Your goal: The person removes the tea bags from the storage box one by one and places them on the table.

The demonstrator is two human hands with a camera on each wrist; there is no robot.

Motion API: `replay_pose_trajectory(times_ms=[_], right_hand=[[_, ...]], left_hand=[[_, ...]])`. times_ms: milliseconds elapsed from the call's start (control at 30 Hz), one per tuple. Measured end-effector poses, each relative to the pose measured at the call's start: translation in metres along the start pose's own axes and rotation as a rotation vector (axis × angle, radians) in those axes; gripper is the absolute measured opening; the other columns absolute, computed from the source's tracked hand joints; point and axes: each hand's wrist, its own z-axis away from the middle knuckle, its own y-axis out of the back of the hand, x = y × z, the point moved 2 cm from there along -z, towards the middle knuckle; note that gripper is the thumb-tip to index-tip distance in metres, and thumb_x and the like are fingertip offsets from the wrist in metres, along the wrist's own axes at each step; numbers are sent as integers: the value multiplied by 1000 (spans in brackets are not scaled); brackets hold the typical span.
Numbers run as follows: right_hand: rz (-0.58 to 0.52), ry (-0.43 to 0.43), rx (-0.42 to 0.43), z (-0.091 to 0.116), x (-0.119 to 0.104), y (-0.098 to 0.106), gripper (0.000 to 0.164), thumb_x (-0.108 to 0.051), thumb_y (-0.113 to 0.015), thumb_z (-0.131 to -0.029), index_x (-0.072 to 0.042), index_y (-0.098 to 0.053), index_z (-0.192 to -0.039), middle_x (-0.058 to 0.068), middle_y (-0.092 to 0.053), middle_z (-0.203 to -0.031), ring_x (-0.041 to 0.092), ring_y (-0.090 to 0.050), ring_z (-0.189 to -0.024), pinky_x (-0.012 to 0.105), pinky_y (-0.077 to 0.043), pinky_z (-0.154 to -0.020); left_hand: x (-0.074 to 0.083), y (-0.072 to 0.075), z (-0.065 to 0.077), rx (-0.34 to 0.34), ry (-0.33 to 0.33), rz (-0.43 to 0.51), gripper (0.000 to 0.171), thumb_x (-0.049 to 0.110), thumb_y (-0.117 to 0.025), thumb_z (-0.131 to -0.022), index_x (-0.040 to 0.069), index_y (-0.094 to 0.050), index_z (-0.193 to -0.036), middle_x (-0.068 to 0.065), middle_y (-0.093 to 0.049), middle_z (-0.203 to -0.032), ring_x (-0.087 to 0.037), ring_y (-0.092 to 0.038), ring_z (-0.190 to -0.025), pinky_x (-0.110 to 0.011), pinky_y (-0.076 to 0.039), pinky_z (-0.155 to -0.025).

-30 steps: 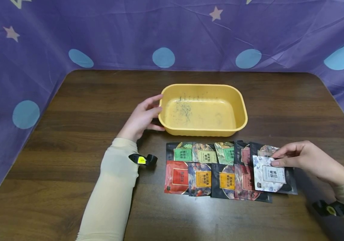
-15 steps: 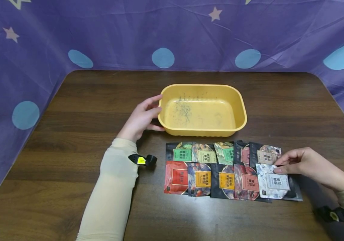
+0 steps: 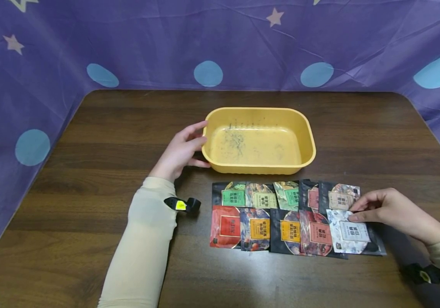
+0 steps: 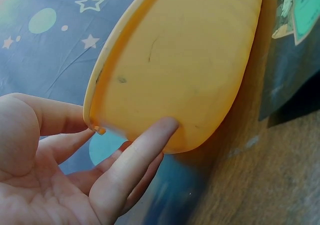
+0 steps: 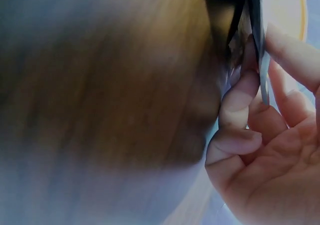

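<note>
At the left end of a yellow plastic tub (image 3: 258,166), my left hand (image 3: 183,149) rests with spread, fairly straight fingers. In the left wrist view, one fingertip (image 4: 170,125) presses on the tub's outer wall. My right hand (image 3: 387,211) pinches the upper right edge of a white, blue-patterned tea sachet (image 3: 349,231) between thumb and fingers. The sachet lies over the right end of the lower row and overlaps a dark one (image 3: 376,244). From the right wrist, a thin sachet edge (image 5: 264,80) shows between thumb and fingers.
Two overlapping rows of tea sachets lie before the tub: green-labelled ones (image 3: 233,197) at upper left, a red one (image 3: 225,226) at lower left, orange-labelled ones (image 3: 290,231) mid-row. A purple curtain (image 3: 158,47) hangs behind the wooden table (image 3: 127,119).
My right hand has drawn the white sachet toward me and slightly right, and the dark sachet under it has shifted the same way. The left hand and tub have stayed put.
</note>
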Motion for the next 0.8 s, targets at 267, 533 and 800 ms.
replay_pose_trajectory(times_ms=[267,533,800], right_hand=[[9,-7,7,-1,0,0,12,-11,-83,-77,-6,-74,-84,-12,-65,-69,1,-49,-61,21,-41,-50],[36,-17,-4,-2,0,0,14,-12,-83,-77,-7,-72,-83,-10,-63,-70,2,-48,-62,22,-38,-52],[39,-18,-3,-3,-1,-1,17,-12,-83,-77,-6,-69,-84,-8,-54,-71,4,-45,-64,22,-35,-53]], left_hand=[[0,0,0,-4,-5,-1,49,17,-46,-105,26,-38,-153,-12,-36,-150,-34,-55,-120,-41,-64,-73],[-2,0,0,3,-9,0,49,17,-46,-105,26,-38,-153,-12,-36,-149,-35,-55,-120,-40,-65,-72],[-1,0,-1,1,-8,12,49,17,-47,-105,25,-39,-153,-12,-37,-149,-35,-55,-120,-41,-65,-71]])
